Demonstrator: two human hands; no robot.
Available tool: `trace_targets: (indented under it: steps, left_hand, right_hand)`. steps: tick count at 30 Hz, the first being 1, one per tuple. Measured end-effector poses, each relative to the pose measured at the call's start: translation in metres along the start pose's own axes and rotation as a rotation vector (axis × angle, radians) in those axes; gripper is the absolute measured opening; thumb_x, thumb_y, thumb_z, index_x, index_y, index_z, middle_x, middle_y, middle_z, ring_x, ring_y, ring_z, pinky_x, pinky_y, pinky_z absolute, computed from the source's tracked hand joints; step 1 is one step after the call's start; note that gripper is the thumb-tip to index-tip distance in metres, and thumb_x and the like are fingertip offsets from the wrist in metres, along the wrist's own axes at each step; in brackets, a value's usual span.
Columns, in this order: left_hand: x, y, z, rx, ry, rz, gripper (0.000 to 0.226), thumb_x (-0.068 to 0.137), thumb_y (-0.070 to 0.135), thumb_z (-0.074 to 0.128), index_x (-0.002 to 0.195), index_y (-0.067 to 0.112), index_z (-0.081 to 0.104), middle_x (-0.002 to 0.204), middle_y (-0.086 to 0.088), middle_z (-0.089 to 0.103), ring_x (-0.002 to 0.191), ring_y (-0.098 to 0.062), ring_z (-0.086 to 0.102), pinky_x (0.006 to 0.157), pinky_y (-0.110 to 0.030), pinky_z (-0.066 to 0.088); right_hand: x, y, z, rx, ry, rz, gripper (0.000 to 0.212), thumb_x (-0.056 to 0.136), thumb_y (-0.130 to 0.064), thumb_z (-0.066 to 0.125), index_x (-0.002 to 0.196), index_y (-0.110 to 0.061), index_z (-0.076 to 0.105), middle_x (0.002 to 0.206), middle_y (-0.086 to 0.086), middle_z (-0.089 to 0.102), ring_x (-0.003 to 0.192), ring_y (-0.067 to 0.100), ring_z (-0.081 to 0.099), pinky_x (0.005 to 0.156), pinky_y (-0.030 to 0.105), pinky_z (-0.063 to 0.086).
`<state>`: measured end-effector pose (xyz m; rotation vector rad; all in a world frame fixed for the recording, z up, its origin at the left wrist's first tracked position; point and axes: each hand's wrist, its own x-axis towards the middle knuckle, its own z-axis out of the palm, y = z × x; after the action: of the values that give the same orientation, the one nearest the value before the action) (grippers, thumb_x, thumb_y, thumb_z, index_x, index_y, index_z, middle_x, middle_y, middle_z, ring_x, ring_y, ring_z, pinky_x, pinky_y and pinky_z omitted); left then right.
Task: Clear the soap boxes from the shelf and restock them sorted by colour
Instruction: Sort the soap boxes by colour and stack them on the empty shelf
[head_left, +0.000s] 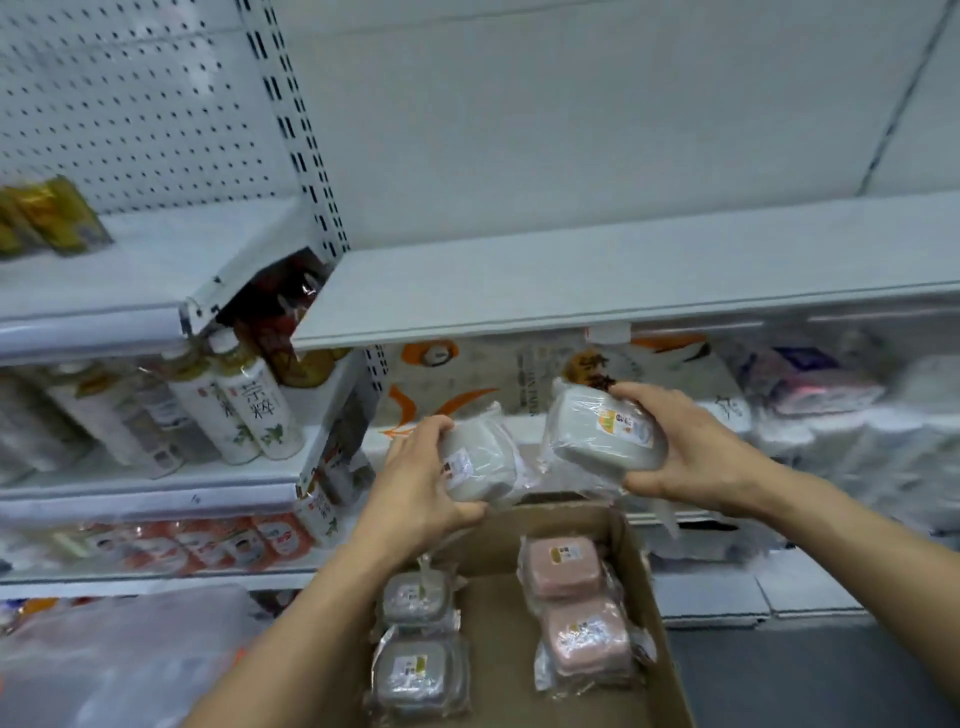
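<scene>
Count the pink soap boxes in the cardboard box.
2: one pink soap box at the far right of the cardboard box, another just nearer the camera. Each may sit on a hidden box beneath; I cannot tell.

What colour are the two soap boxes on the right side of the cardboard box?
Pink soap boxes, seen in the head view.

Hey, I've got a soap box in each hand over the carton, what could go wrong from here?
1. Both the left hand and the right hand grip pale boxes in loose clear plastic wrap; the slippery film could let one slide out.
2. The brown cardboard carton holds grey wrapped boxes on its left and pink wrapped boxes on its right; a dropped pale box could muddle those colour groups.
</scene>
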<state>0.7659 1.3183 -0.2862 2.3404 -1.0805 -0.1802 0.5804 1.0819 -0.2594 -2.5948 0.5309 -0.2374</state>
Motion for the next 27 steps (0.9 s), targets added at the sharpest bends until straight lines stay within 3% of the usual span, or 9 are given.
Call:
trace_targets:
  steps: [4,7,11,15,22,27]
  left_hand:
    - [0.027,0.039,-0.042,0.018,0.043,0.105,0.085,0.056,0.052,0.082,0.127,0.035,0.039,0.113,0.013,0.047,0.11,-0.012,0.046,0.095,-0.037,0.048]
    - [0.058,0.066,-0.067,-0.03,0.096,0.157,0.084,0.056,0.054,0.081,0.128,0.033,0.043,0.111,0.017,0.047,0.112,-0.012,0.047,0.097,-0.039,0.046]
    - [0.12,0.084,-0.089,0.023,0.119,0.167,0.081,0.057,0.053,0.081,0.127,0.033,0.045,0.113,0.016,0.051,0.111,-0.015,0.05,0.095,-0.045,0.046]
    - [0.192,0.091,-0.091,0.11,0.075,0.099,0.086,0.06,0.049,0.083,0.135,0.031,0.044,0.129,0.009,0.053,0.119,-0.016,0.048,0.1,-0.043,0.042]
    - [0.29,0.098,-0.065,0.194,-0.031,0.02,0.083,0.069,0.044,0.081,0.14,0.03,0.041,0.133,0.006,0.05,0.126,-0.019,0.043,0.105,-0.04,0.037]
    - [0.34,0.098,-0.045,0.231,-0.093,0.017,0.082,0.069,0.047,0.079,0.14,0.03,0.041,0.128,0.01,0.052,0.12,-0.016,0.046,0.101,-0.037,0.038]
  right_hand:
    - [0.005,-0.007,-0.04,0.044,0.108,0.042,0.092,0.056,-0.054,0.069,0.14,-0.037,0.036,0.128,-0.011,0.051,0.115,0.012,0.048,0.102,0.038,0.041]
    - [0.015,-0.007,-0.068,0.161,0.179,0.096,0.088,0.06,-0.051,0.077,0.137,-0.04,0.037,0.123,-0.009,0.053,0.11,0.012,0.053,0.098,0.032,0.044]
    - [0.042,-0.005,-0.101,0.215,0.205,0.151,0.082,0.069,-0.044,0.08,0.138,-0.036,0.035,0.117,-0.006,0.056,0.095,0.01,0.06,0.082,0.033,0.053]
    - [0.089,0.012,-0.126,-0.036,0.281,0.271,0.085,0.068,-0.055,0.074,0.139,-0.028,0.038,0.122,0.0,0.059,0.104,0.022,0.057,0.086,0.038,0.049]
    - [0.176,0.049,-0.149,-0.307,0.18,0.39,0.074,0.07,-0.065,0.065,0.125,-0.021,0.043,0.111,0.002,0.057,0.1,0.024,0.052,0.07,0.032,0.039]
    - [0.214,0.069,-0.143,-0.361,0.103,0.453,0.076,0.08,-0.067,0.056,0.133,-0.017,0.037,0.128,0.007,0.047,0.118,0.028,0.047,0.084,0.035,0.04]
